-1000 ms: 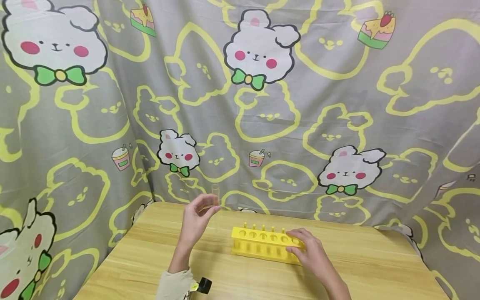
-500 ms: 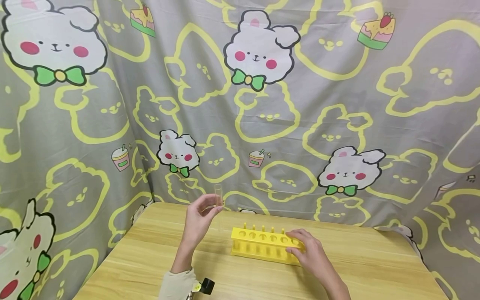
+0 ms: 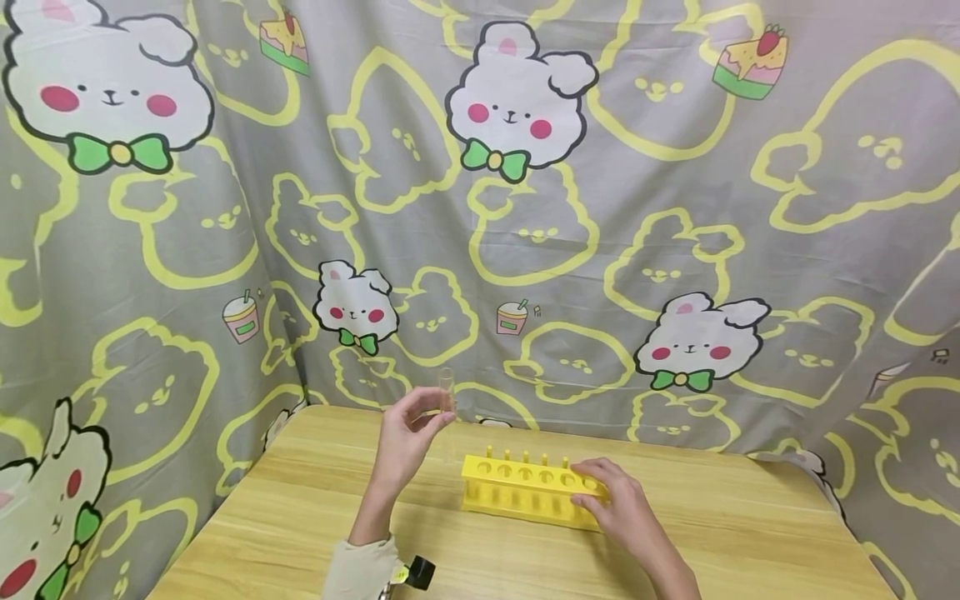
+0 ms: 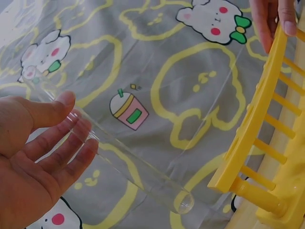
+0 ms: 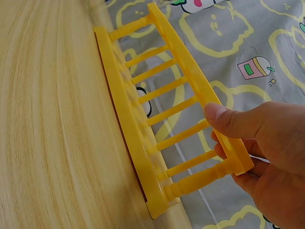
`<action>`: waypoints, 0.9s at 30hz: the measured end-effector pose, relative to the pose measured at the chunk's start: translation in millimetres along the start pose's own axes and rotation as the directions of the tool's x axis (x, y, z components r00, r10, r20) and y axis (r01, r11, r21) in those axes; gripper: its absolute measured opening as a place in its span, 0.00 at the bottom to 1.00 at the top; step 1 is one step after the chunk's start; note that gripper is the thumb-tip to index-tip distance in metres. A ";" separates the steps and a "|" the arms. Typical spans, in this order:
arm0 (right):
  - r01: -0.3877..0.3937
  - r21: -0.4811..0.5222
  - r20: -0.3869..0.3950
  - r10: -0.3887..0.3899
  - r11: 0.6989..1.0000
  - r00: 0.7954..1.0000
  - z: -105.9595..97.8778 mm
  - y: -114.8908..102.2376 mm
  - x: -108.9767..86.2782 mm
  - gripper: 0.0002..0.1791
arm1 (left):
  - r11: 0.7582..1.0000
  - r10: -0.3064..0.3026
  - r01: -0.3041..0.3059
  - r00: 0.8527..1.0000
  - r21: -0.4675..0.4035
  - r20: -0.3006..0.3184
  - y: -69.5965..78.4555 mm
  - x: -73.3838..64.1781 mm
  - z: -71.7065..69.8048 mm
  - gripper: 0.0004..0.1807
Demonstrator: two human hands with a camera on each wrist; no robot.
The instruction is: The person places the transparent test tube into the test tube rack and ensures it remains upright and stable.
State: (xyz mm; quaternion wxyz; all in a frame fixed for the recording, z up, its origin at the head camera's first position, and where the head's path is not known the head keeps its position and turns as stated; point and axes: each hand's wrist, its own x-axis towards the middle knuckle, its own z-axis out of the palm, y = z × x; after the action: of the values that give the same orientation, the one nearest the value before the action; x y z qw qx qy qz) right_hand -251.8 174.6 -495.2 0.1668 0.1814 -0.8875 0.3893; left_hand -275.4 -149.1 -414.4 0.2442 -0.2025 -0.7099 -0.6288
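Note:
A clear test tube [image 4: 138,167] is pinched between the thumb and fingers of my left hand [image 3: 406,429], held upright above the table to the left of the rack. Its rounded bottom end points down, apart from the rack, in the left wrist view. The yellow test tube rack [image 3: 517,490] stands on the table with a row of round holes on top and several pegs along its back. My right hand [image 3: 624,504] grips the rack's right end, thumb at the front and fingers over the top bar [image 5: 200,86]. No tube shows in the rack's holes.
The wood-grain table [image 3: 285,500] spreads around the rack. Behind it and at both sides hangs a grey curtain [image 3: 555,250] with yellow outlines and white rabbit faces. A black wrist camera [image 3: 422,572] sits by the left sleeve [image 3: 363,567].
My left hand has moved slightly to the right with the test tube, closer to the rack. The right hand and the rack have stayed in place.

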 end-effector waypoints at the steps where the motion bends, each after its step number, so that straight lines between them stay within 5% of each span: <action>1: 0.000 -0.001 -0.001 0.000 1.000 1.000 0.1 0.0 0.1 0.22 | 1.000 0.002 -0.002 1.000 0.000 0.001 0.2 -0.1 0.7 0.11; 27: -0.010 -0.004 0.004 0.010 1.000 1.000 -0.5 -1.4 -0.7 0.22 | 1.000 -0.007 0.008 0.999 -0.013 0.044 2.3 2.2 18.1 0.12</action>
State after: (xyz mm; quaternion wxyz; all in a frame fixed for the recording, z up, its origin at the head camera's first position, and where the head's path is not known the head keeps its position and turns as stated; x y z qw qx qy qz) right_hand -250.4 174.2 -494.3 0.1635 0.1775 -0.8894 0.3882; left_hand -277.4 -130.9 -412.9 0.2248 -0.2154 -0.7117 -0.6297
